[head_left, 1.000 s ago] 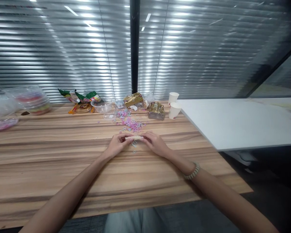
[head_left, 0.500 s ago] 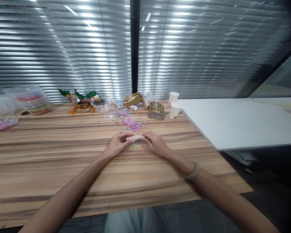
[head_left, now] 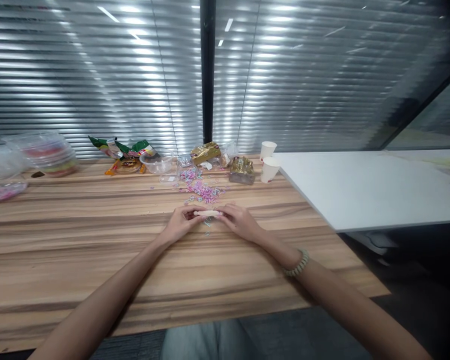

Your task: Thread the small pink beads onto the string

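Between my hands is a short, pale, stick-shaped piece (head_left: 208,213), held level from side to side; its exact kind is too small to make out. My left hand (head_left: 180,223) pinches its left end with thumb and fingers. On its right end my right hand (head_left: 241,222) is closed in the same way, with a beaded bracelet (head_left: 298,264) on that wrist. A few light green rings (head_left: 207,225) lie on the table just under the piece. Right behind my fingers spreads a loose pile of small pink, purple and pale blue rings (head_left: 206,192).
Along the back stand clear tubs (head_left: 157,163), green snack bags (head_left: 135,148), gold wrappers (head_left: 206,153), a gold-topped pack (head_left: 242,171) and two paper cups (head_left: 270,170). Stacked plastic containers (head_left: 48,155) are at far left. A white table (head_left: 378,190) adjoins the wooden table (head_left: 97,240) at right.
The pale piece has rolled or turned slightly between my fingers and now lies straighter and level. Both hands have stayed almost in place.
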